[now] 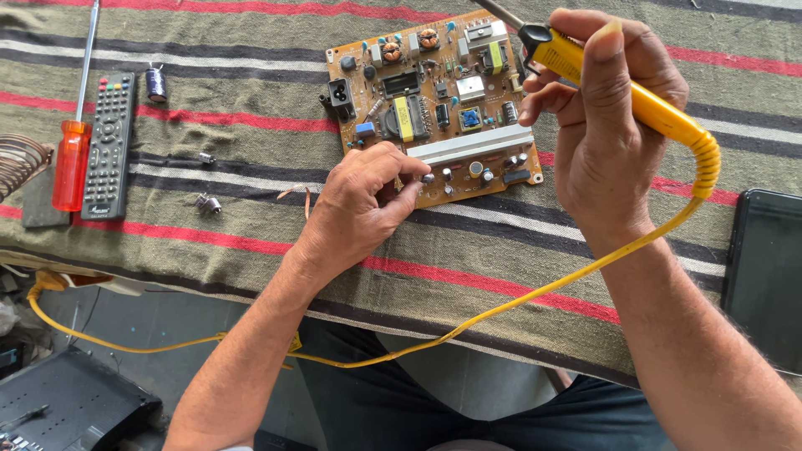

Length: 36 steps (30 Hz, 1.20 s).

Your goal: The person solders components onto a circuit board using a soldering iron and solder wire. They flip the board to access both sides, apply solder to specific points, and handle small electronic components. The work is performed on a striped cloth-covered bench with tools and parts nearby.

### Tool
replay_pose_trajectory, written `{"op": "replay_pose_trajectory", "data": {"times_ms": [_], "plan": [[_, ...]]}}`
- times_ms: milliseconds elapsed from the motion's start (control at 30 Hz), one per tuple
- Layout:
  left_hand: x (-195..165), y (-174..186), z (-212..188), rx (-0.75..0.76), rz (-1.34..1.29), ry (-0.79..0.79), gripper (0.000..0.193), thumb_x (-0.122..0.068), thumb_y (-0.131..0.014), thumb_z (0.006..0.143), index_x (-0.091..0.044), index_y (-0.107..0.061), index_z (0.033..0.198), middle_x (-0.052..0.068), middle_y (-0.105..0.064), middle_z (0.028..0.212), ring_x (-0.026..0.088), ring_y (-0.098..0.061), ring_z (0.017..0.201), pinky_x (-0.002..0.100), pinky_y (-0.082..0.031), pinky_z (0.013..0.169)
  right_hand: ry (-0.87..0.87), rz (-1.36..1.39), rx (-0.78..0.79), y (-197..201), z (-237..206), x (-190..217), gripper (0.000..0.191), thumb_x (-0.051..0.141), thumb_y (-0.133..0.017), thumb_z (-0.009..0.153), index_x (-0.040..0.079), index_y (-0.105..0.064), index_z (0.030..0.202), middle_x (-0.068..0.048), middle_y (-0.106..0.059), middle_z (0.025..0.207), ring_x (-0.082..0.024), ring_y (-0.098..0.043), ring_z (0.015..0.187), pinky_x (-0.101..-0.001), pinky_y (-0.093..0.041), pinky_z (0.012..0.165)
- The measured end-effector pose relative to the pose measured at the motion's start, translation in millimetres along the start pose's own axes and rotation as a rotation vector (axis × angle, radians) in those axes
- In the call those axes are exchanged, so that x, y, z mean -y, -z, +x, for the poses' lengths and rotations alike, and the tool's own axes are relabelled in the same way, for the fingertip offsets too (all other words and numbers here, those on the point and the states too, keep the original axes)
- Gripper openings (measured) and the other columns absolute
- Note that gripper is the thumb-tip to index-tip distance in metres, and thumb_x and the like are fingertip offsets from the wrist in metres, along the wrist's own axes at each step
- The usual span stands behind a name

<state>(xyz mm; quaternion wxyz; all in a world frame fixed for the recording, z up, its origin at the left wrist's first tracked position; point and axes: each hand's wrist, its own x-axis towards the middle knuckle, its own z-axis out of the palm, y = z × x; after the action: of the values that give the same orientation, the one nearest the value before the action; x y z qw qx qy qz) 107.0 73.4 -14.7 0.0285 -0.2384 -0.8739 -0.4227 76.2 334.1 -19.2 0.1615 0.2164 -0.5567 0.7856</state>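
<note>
A dark, glossy screen [764, 280] with rounded corners, unlit, lies at the picture's four o'clock edge on the striped cloth [468, 250]. No packages, labels or signs show clearly enough to describe.
</note>
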Motion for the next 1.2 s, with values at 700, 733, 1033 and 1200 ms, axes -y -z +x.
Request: {"op": "replay_pose_trajectory", "data": {"times_ms": [700, 733, 1033, 1200], "plan": [[-38, -35, 65, 0.213, 0.305, -0.36, 0.011, -0.009, -0.072, 0.093, -0.007, -0.069, 0.103, 0.007, -0.063, 0.094, 0.026, -0.064, 0.092, 0.044, -0.05, 0.083, 0.025, 0.069, -0.062, 21, 5, 17, 0.035, 0.035, -0.065, 0.122, 0.001, -0.068, 0.13, -0.011, -0.07, 0.112, -0.017, -0.071, 0.089, -0.0307, -0.061, 0.072], [-39, -35, 70, 0.231, 0.298, -0.375, 0.012, -0.008, -0.072, 0.092, -0.008, -0.07, 0.104, 0.007, -0.063, 0.095, 0.027, -0.064, 0.095, 0.044, -0.051, 0.085, 0.029, 0.072, -0.061, 22, 6, 17, 0.035, 0.035, -0.064, 0.122, 0.001, -0.068, 0.13, -0.011, -0.071, 0.113, -0.017, -0.071, 0.089, -0.0306, -0.061, 0.072], [-58, -40, 88, 0.369, 0.291, -0.282, 0.011, -0.007, -0.07, 0.089, -0.008, -0.071, 0.1, 0.009, -0.065, 0.099, 0.032, -0.066, 0.1, 0.046, -0.053, 0.087, 0.063, 0.09, -0.076, 32, 7, 24, 0.033, 0.033, -0.065, 0.122, 0.0, -0.068, 0.13, -0.011, -0.072, 0.116, -0.018, -0.07, 0.088, -0.0308, -0.06, 0.071], [-66, -46, 94, 0.411, 0.337, -0.23, 0.01, -0.007, -0.069, 0.09, -0.009, -0.072, 0.099, 0.009, -0.066, 0.099, 0.031, -0.067, 0.099, 0.046, -0.054, 0.086, 0.088, 0.099, -0.078, 36, 7, 25, 0.032, 0.032, -0.065, 0.122, 0.002, -0.068, 0.131, -0.011, -0.073, 0.117, -0.018, -0.071, 0.091, -0.0311, -0.06, 0.071]]}}
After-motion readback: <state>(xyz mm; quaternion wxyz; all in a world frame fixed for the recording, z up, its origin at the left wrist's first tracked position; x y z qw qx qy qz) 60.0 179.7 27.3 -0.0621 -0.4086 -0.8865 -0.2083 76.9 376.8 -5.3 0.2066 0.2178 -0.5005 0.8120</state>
